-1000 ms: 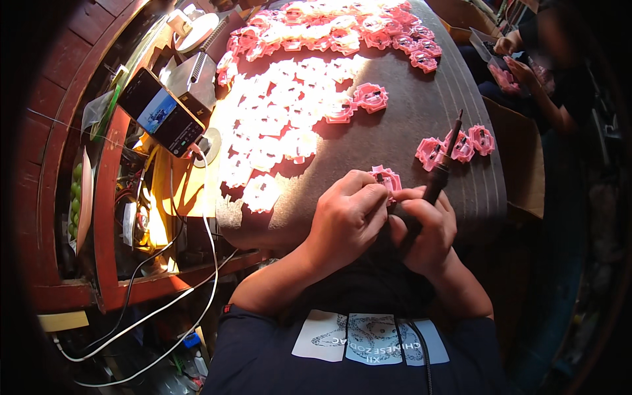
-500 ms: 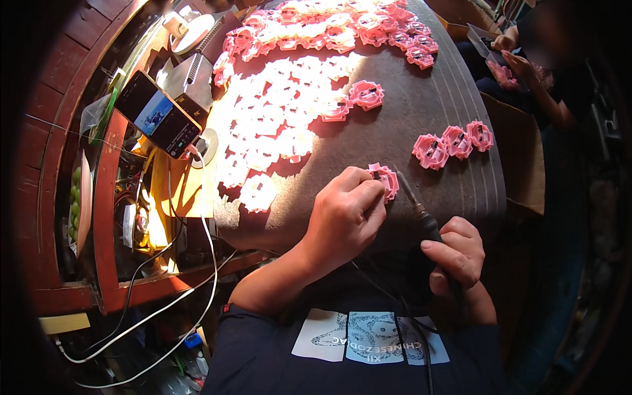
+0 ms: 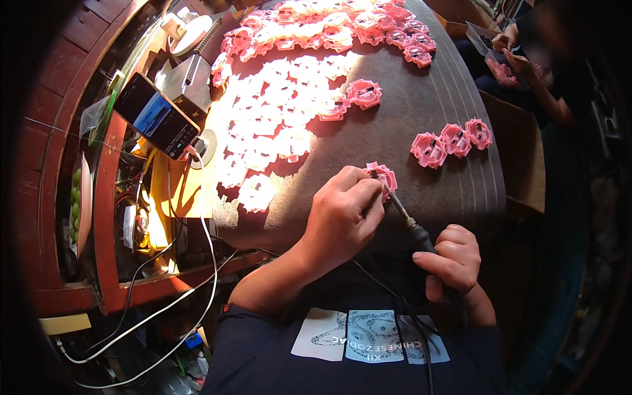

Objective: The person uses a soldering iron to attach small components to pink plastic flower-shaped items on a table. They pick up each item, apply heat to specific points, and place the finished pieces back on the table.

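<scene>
My right hand (image 3: pixel 453 262) is wrapped round the dark handle of a soldering iron (image 3: pixel 420 236). The iron's slim metal tip reaches up and left to a pink plastic piece (image 3: pixel 389 178) with a small dark part in it. That piece lies on the table close to the front edge. My left hand (image 3: pixel 345 209) is closed in a pinch at the piece's left side, its fingertips against or right beside it. What the pinch holds is hidden by the fingers. To the right, three similar pink pieces (image 3: pixel 455 140) lie in a row.
Many more pink pieces (image 3: pixel 263 118) cover the left and far parts of the grey table (image 3: pixel 395 125), partly in bright sunlight. A phone (image 3: pixel 157 116) with a white cable (image 3: pixel 209 257) stands at the left. At the far right, another person's hands (image 3: pixel 517 56) work over a plastic box.
The soldering iron has swung left and its tip has come onto the pink piece, where it was just right of it before. My left hand has hardly moved.
</scene>
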{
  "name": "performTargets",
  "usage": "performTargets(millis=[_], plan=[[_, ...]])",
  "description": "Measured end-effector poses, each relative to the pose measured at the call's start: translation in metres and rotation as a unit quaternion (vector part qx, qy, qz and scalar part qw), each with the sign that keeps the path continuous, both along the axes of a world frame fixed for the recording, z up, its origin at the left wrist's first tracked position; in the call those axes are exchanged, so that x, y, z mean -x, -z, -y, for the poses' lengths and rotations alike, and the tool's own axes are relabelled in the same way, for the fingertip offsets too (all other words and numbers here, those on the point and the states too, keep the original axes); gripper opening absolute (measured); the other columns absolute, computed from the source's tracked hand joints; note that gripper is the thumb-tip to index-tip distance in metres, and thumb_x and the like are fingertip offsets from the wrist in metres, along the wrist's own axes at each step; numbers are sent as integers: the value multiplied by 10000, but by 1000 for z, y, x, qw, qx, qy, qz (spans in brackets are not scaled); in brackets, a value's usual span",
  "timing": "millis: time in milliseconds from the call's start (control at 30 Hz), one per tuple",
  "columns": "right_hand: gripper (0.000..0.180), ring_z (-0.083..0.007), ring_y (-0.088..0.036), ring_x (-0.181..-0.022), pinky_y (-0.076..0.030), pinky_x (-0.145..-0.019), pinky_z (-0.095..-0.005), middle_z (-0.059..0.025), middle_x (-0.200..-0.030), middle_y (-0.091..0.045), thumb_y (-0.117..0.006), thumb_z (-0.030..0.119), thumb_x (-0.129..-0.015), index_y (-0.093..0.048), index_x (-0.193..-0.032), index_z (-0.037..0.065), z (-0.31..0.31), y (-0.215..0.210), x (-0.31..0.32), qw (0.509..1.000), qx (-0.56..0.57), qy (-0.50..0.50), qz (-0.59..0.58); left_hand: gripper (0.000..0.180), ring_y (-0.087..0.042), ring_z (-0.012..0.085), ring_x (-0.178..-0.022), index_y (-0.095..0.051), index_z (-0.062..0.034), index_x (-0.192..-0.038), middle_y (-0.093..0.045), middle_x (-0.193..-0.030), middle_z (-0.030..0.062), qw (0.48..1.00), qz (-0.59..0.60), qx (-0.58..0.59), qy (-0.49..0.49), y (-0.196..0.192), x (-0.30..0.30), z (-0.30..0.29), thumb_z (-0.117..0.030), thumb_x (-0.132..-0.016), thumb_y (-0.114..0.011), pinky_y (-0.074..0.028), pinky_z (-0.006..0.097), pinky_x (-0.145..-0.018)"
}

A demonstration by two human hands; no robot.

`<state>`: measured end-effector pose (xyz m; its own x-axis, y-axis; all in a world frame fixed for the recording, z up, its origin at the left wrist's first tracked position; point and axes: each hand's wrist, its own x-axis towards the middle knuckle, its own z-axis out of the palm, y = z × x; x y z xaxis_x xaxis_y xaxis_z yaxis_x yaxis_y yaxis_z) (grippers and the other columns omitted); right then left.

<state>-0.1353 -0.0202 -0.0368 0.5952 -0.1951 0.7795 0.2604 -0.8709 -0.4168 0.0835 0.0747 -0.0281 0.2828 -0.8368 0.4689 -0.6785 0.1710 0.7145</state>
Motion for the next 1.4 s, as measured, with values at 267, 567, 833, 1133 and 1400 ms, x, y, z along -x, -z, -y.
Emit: performTargets(millis=[267, 567, 833, 1133, 1400], plan=[[317, -166, -444, -520, -341, -526, -339, 11, -616, -448, -609, 348, -1055, -736, -1056, 57, 1, -4, 5, 999, 16, -9, -38, 123, -709, 248, -777, -744, -7, -998, -688, -990, 125, 1000, 0, -6, 0, -2, 0, -1, 28, -882, -765, -567, 352, -676], [270, -163, -411, -507, -312, -502, -334, 22, -617, -393, -665, 305, -1008, -757, -1046, 53, 0, 0, 1, 1000, 4, 17, 7, 132, -717, 280, -803, -743, -10, -1001, -692, -996, 135, 1000, 9, 4, 3, -2, 0, 0, 27, -877, -766, -576, 365, -705], [243, -186, -444, -536, -348, -503, -344, -17, -663, -442, -725, 74, -887, -734, -1125, 25, -2, -4, -2, 999, 0, 52, 12, 135, -716, 291, -815, -742, -11, -999, -690, -994, 138, 1000, 10, -1, 1, -2, 0, -2, 27, -872, -768, -576, 374, -713], [437, -261, -614, -654, -476, -571, -374, -117, -829, -634, -718, -126, -785, -713, -1205, -3, 12, -4, -29, 993, -77, 78, -44, 117, -698, 334, -842, -721, -7, -971, -672, -972, 142, 1000, 4, 3, -1, -3, 1, 0, 15, -868, -770, -568, 413, -736], [618, -412, -690, -1014, -557, -854, -487, -205, -1276, -705, -854, 17, -762, -586, -1317, 62, 17, -12, -61, 984, -71, 111, -118, 143, -723, 300, -827, -760, -13, -1023, -701, -1000, 140, 1000, 9, -1, -2, -3, -1, -1, 16, -883, -766, -583, 386, -724]])
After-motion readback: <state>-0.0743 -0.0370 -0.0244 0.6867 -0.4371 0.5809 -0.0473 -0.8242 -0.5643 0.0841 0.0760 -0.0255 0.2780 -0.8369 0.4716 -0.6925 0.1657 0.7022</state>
